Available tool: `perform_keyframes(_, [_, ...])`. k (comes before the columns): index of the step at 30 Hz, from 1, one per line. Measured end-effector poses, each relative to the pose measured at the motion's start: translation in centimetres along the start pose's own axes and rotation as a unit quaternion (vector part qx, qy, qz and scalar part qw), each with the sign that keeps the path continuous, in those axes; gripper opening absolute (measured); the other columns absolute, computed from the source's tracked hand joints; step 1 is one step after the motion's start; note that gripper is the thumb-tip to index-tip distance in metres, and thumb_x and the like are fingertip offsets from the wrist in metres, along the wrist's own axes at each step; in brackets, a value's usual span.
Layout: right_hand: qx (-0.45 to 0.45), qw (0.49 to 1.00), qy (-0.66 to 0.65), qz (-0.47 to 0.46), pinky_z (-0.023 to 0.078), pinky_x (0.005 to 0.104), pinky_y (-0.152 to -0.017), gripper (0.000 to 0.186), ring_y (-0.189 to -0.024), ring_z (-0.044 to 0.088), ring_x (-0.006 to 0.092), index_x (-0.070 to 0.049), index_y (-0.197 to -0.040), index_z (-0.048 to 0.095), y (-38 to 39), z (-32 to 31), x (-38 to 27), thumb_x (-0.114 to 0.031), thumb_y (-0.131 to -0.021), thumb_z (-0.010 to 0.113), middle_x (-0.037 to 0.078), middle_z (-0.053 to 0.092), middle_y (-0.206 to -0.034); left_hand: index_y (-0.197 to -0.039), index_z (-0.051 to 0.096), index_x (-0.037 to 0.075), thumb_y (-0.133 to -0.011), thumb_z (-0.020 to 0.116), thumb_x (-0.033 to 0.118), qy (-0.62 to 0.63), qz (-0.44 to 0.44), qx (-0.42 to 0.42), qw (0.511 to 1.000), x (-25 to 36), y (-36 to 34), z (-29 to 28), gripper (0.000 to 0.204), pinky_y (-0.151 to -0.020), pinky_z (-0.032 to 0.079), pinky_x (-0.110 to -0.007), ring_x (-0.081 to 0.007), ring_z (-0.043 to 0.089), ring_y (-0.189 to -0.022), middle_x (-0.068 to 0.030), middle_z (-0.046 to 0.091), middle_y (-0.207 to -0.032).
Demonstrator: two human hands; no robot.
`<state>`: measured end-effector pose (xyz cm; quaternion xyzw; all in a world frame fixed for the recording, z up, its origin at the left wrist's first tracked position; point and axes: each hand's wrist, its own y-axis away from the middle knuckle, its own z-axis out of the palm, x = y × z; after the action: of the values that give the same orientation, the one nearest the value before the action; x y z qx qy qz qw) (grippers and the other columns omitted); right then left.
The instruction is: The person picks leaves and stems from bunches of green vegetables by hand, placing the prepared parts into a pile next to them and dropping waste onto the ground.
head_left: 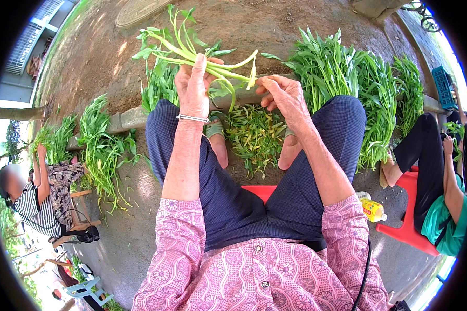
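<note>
My left hand [194,85] is closed round a small bunch of water spinach [179,49], raised above my knees. Its pale green stems point to the right and its leaves fan out to the upper left. At the stem ends, the thumb and fingertips of my right hand [285,98] pinch together at a pale, drooping stem tip [251,82]. Below both hands, between my feet, lies a heap of loose green and yellowed leaves [254,136].
Big bundles of greens [324,67] lean along a stone curb [127,120] on both sides. A yellow-labelled bottle [373,210] lies by my right side, near a red plastic stool [407,212] with a seated person. Another person [33,202] sits at the left.
</note>
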<state>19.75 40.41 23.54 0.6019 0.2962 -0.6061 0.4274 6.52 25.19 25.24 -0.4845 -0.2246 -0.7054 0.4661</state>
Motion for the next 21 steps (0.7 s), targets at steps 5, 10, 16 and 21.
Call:
perform_keyframes(5, [-0.020,1.000,-0.010,0.006,0.044,0.0201,-0.046,0.027,-0.054,0.057,0.0067,0.002,-0.096,0.065,0.1,0.6,-0.1,-0.023,-0.089,0.059,0.006,0.066,-0.077,-0.097,0.053,0.004,-0.093,0.057,0.024,-0.016,0.001,-0.012,1.000,-0.3,0.3,0.8,0.021,-0.070,0.054,-0.035,-0.0243,0.065,-0.082,-0.0187,0.065,-0.092])
perform_keyframes(10, [-0.025,0.999,-0.020,0.003,0.043,0.0200,-0.044,0.024,-0.052,0.055,0.0059,0.003,-0.092,0.066,-0.2,0.2,0.5,-0.019,-0.088,0.058,0.006,0.066,-0.076,-0.096,0.054,0.004,-0.092,0.057,0.025,0.005,-0.012,-0.005,1.000,-0.1,0.2,0.5,0.022,-0.070,0.054,-0.036,-0.0253,0.065,-0.083,-0.0185,0.065,-0.092])
perform_keyframes(16, [-0.018,0.999,0.027,0.001,0.044,0.0200,-0.045,0.022,-0.051,0.055,0.0059,0.003,-0.094,0.066,-0.2,-0.3,0.4,-0.015,-0.085,0.056,0.005,0.065,-0.073,-0.094,0.056,0.004,-0.091,0.060,0.025,0.015,-0.002,-0.007,1.000,-0.3,-0.2,-0.3,0.022,-0.069,0.055,-0.038,-0.0266,0.065,-0.084,-0.0156,0.065,-0.090])
perform_keyframes(21, [0.001,0.999,0.032,0.005,0.045,0.0213,-0.045,0.022,-0.050,0.054,0.0070,0.003,-0.092,0.066,-0.2,-0.4,0.1,-0.012,-0.083,0.053,0.004,0.061,-0.068,-0.094,0.056,0.004,-0.091,0.060,0.025,0.011,-0.010,0.000,1.000,-0.1,-0.2,-0.4,0.022,-0.071,0.054,-0.039,-0.0265,0.065,-0.085,-0.0148,0.064,-0.090])
